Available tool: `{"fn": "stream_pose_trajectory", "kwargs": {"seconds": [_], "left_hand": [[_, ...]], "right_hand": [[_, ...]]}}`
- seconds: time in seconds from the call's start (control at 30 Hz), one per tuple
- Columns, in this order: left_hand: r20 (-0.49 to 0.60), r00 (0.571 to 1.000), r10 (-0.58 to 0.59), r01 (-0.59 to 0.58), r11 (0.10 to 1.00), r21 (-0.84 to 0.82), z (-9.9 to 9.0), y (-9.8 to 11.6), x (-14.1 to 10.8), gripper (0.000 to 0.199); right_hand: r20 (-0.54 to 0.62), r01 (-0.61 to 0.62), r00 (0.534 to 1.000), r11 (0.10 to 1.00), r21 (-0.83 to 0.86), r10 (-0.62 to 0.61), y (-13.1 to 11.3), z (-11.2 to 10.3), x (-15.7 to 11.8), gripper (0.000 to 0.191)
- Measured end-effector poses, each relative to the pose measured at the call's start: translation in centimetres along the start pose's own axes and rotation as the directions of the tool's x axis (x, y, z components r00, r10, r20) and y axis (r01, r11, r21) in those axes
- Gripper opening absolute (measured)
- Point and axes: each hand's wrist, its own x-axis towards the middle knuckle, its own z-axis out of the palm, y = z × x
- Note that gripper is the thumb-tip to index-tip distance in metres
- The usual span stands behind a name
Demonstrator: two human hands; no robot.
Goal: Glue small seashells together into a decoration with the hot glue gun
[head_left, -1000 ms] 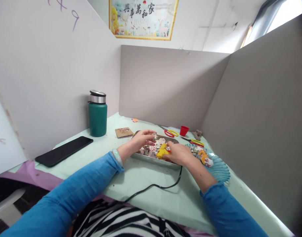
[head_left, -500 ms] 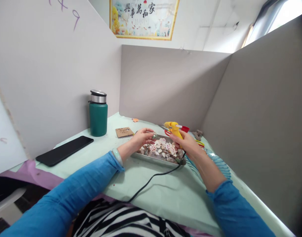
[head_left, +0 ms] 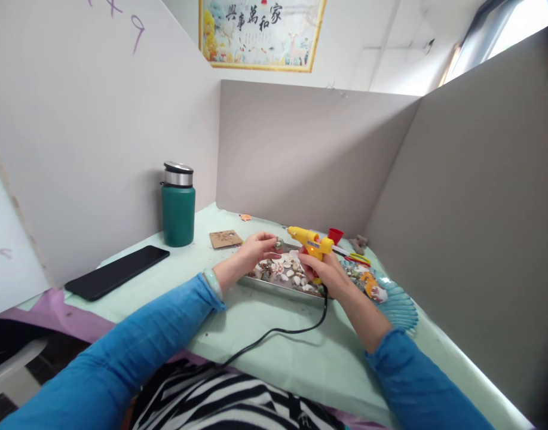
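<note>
My right hand (head_left: 321,270) is wrapped round the handle of a yellow hot glue gun (head_left: 310,240). The gun's nozzle points left, and a small orange light glows on its side. Between the fingertips of my left hand (head_left: 258,249) is a small greenish-grey shell (head_left: 279,243), just left of and below the nozzle and apart from it. Both hands are above a shallow metal tray (head_left: 274,288) of assorted shells (head_left: 288,272). A black cord (head_left: 282,330) runs from the gun's handle across the cloth toward my lap.
Left stand a green bottle (head_left: 178,215) and a black slab (head_left: 119,273). A brown card (head_left: 225,239) lies behind my left hand. To the right are a blue shell-shaped dish (head_left: 401,304) with small decorations, scissors (head_left: 358,259) and a red cup (head_left: 335,235). Grey partitions (head_left: 309,149) enclose the table.
My right hand has turned the glue gun and brought it left and slightly down, its nozzle now nearer the shell. The blue dish is less covered by my right arm. My left hand has barely moved.
</note>
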Motion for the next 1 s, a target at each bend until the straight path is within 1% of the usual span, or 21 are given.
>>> {"fn": "stream_pose_trajectory", "kwargs": {"seconds": [0.07, 0.27, 0.43, 0.57, 0.77, 0.83, 0.9, 0.93, 0.97, 1.0], "left_hand": [[-0.015, 1.000, 0.001, -0.001, 1.000, -0.017, 0.0, 0.0, 0.0, 0.008], [-0.041, 0.999, -0.001, 0.000, 0.999, -0.047, -0.1, -0.1, 0.2, 0.007], [-0.066, 0.998, 0.019, -0.022, 0.999, -0.046, -0.3, -0.1, 0.3, 0.011], [-0.071, 0.997, 0.030, -0.033, 0.998, -0.046, -0.4, -0.2, 0.5, 0.011], [-0.072, 0.996, 0.048, -0.050, 0.998, -0.031, -0.6, -0.4, 0.7, 0.012], [-0.080, 0.995, 0.057, -0.059, 0.998, -0.026, -0.7, -0.4, 0.7, 0.013], [-0.102, 0.993, 0.065, -0.067, 0.998, -0.016, -0.7, -0.3, 0.7, 0.014], [-0.122, 0.990, 0.070, -0.071, 0.997, -0.007, -0.7, -0.2, 0.7, 0.015], [-0.148, 0.986, 0.078, -0.078, 0.997, 0.004, -0.7, -0.2, 0.7, 0.015], [-0.174, 0.981, 0.085, -0.083, 0.996, 0.016, -0.7, -0.1, 0.7, 0.014]], "right_hand": [[0.033, -0.001, 0.999, 1.000, -0.013, 0.001, 0.1, -0.3, 0.0, 0.020], [0.065, -0.013, 0.998, 0.996, -0.089, 0.019, 0.6, -1.4, 0.2, 0.015], [0.135, -0.034, 0.989, 0.990, -0.135, 0.053, 0.8, -1.6, 0.2, 0.011], [0.134, -0.052, 0.988, 0.988, -0.148, 0.072, 0.9, -1.5, 0.2, 0.011], [0.134, -0.033, 0.990, 0.992, -0.119, 0.049, 0.7, -1.4, 0.0, 0.011], [0.138, -0.038, 0.989, 0.990, -0.134, 0.057, 0.6, -1.4, 0.0, 0.012], [0.110, -0.042, 0.992, 0.977, -0.207, 0.066, 0.6, -1.4, 0.1, 0.013], [0.070, -0.031, 0.996, 0.960, -0.280, 0.053, 0.7, -1.5, 0.2, 0.013], [0.021, -0.011, 1.000, 0.929, -0.370, 0.020, 0.8, -1.6, 0.3, 0.013], [-0.033, 0.013, 0.999, 0.879, -0.476, -0.032, 1.0, -1.8, 0.5, 0.011]]}}
